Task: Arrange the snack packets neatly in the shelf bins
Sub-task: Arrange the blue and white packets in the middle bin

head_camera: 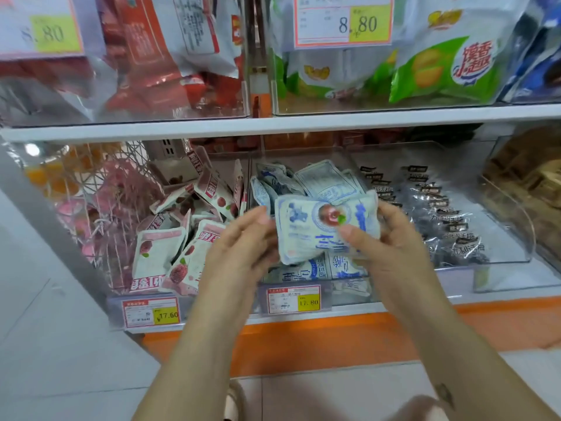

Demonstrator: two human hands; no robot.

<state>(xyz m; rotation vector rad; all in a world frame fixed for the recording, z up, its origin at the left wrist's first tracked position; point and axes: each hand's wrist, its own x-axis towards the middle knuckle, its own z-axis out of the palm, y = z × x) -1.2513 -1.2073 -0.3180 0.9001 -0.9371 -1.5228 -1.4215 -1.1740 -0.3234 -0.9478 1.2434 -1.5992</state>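
A puffy white-and-blue snack packet (324,229) with a round red fruit picture sits at frame centre, its face toward the camera and slightly tilted. The left hand (239,247) and right hand (385,238) hold it by its side edges above the clear middle bin (409,156). More blue-and-white packets (321,180) lie jumbled in that bin, below and behind it. In the left bin (221,158), white-and-pink packets (158,253) with red fruit print lie in disorder, some upright, some leaning.

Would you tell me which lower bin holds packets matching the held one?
The middle bin, whose blue-and-white packets match the held packet; red-and-white packets lie left, black packets right.
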